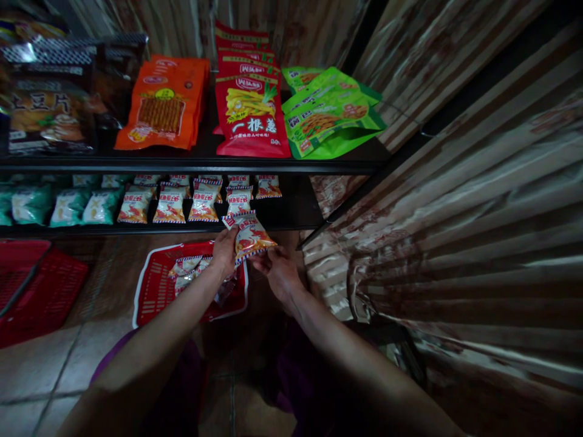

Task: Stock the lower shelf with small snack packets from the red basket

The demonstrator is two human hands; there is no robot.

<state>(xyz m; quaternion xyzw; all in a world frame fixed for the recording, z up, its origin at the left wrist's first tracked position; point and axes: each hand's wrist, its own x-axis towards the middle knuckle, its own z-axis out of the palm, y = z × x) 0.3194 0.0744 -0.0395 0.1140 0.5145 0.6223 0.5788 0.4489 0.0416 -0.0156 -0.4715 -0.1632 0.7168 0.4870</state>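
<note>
Between my two hands, in front of the lower shelf, is a small white and orange snack bag (253,235) with striped ends. My left hand (225,250) is closed on its left edge. The fingers of my right hand (279,271) pinch its lower right corner. Similar snack bags (203,203) stand in rows on the lower shelf (298,203) just behind. Below my left forearm, a red basket (148,285) with a white rim sits on the floor and holds several more of these bags (184,267); my arm hides part of it.
Teal snack bags (68,206) fill the lower shelf's left side. On the upper shelf (182,162) are dark bags (50,115), orange packs (161,103), red packs (250,103) and green packs (330,115). Another red basket (59,285) is at left. Pleated curtain (455,212) hangs at right.
</note>
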